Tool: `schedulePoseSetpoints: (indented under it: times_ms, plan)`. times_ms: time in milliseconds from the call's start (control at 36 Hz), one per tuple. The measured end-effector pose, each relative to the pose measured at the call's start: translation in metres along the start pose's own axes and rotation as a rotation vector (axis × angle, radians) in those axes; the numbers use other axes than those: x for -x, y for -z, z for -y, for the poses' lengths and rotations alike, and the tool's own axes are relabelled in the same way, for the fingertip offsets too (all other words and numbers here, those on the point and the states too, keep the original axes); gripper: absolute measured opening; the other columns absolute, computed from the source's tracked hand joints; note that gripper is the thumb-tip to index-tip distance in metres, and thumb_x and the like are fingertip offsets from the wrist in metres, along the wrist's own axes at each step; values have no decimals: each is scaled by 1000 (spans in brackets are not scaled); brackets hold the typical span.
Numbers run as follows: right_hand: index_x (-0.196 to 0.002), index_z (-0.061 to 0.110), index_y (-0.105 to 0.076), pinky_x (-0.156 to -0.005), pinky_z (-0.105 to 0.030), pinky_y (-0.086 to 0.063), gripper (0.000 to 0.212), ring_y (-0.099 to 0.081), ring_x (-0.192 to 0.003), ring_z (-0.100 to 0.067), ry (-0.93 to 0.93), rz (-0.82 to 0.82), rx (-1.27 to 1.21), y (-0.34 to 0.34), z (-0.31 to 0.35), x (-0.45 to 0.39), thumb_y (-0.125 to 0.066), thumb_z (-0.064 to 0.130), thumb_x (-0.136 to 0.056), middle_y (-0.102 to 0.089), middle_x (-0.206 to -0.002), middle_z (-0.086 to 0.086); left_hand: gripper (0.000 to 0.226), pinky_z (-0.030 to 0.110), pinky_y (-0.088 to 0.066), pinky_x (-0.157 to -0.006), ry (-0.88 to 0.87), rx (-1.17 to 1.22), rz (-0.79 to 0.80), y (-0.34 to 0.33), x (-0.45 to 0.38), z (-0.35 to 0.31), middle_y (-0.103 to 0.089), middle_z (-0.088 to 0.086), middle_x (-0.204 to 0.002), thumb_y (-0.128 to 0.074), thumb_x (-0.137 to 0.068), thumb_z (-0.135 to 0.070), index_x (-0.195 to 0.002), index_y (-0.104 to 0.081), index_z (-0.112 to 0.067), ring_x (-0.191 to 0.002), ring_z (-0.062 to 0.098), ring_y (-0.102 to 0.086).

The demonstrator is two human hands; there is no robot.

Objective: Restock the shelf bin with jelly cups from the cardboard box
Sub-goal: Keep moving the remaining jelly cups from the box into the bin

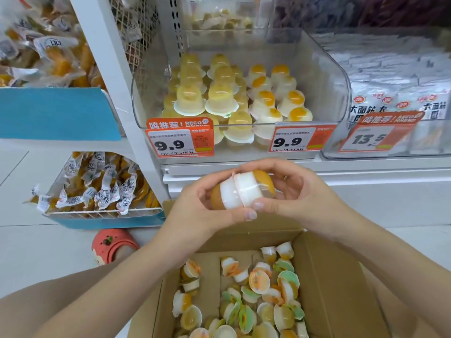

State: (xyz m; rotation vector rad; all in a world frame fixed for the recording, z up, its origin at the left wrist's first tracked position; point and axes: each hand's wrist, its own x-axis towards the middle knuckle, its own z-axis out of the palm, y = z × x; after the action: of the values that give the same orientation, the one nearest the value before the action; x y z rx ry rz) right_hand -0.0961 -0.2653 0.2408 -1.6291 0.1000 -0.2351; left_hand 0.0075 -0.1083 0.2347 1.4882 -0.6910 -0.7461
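I have two jelly cups (241,190) in hand, pressed lid to lid so the orange domes point outward, held in the air between the cardboard box (324,269) below and the shelf bin (336,76) above. I judge this the carry step: the pair is out of the box and not yet placed.

The next move, as I read it, calls for lifting the pair over the bin's clear front wall and setting the cups down in the right-hand rows, where the white cups with orange tops stand; the left rows hold yellow ones.

My left hand (202,203) cups the left cup from below, thumb curled under it; that grip is closed round the cup. My right hand (288,191) wraps the right cup from the far side, thumb pressed at the seam, equally closed. Both forearms reach forward over the box, which holds many loose cups.
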Motion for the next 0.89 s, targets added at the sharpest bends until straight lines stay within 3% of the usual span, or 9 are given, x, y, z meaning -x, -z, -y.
schedulePoseSetpoints:
  times_ms: [139, 250, 361, 556, 667, 750, 833, 889]
  plan:
    - [-121, 13, -58, -89, -22, -48, 48, -58, -113, -13, -6, 67, 24, -2, 5, 2, -70, 7, -75, -63, -118, 2, 57, 24, -55, -67, 142, 253, 39, -1, 5, 1, -73, 5, -100, -83, -48, -20, -104, -70, -22, -91, 18, -69]
    - [-130, 18, -50, -100, -24, -43, 67, -52, -123, -15, -24, 171, 200, -1, 8, 6, -78, 10, -70, -58, -126, 7, 58, 29, -57, -71, 217, 398, 85, -2, 9, 2, -70, 17, -103, -81, -54, -9, -110, -65, -6, -89, 25, -69]
    - [-123, 30, -54, -100, -29, -44, 64, -54, -117, -13, 21, 80, 372, -7, 4, 7, -82, 23, -67, -60, -121, 13, 56, 30, -57, -71, 278, 437, 105, -2, 9, 3, -69, 20, -106, -78, -61, -3, -114, -61, 1, -92, 28, -69]
    - [-116, 37, -60, -98, -30, -45, 58, -57, -113, -11, 20, 20, 434, -5, 5, 5, -80, 38, -61, -63, -116, 14, 43, 30, -58, -75, 319, 463, 162, -1, 6, 2, -70, 15, -101, -70, -68, -4, -110, -61, 1, -92, 24, -69]
    - [-112, 33, -64, -90, -25, -49, 57, -62, -99, -9, 39, -20, 428, -1, 19, -1, -82, 37, -58, -67, -103, 12, 51, 37, -55, -85, 262, 392, 223, -1, 1, -10, -69, 11, -110, -80, -69, -16, -115, -59, -7, -101, 25, -67]
    - [-112, 24, -66, -82, -18, -49, 58, -63, -90, -4, 74, -95, 418, 9, 39, -13, -88, 26, -58, -67, -97, 12, 57, 46, -53, -89, 205, 372, 202, 8, -8, -22, -67, 6, -116, -70, -72, -38, -121, -58, -11, -109, 24, -64]
    - [-110, 22, -65, -69, -7, -45, 54, -59, -78, 11, 112, -250, 479, 28, 62, -39, -86, 24, -60, -63, -99, 15, 46, 41, -56, -85, 138, 59, -21, 20, -19, -27, -69, -8, -109, -60, -78, -54, -110, -63, -21, -102, 11, -65]
    - [-112, 23, -65, -63, -6, -43, 51, -57, -74, 9, 105, -337, 622, 48, 73, -66, -85, 22, -65, -62, -98, 12, 27, 32, -54, -80, 0, -285, -188, 30, -25, -25, -67, -15, -94, -61, -82, -47, -97, -64, -25, -88, 3, -64]
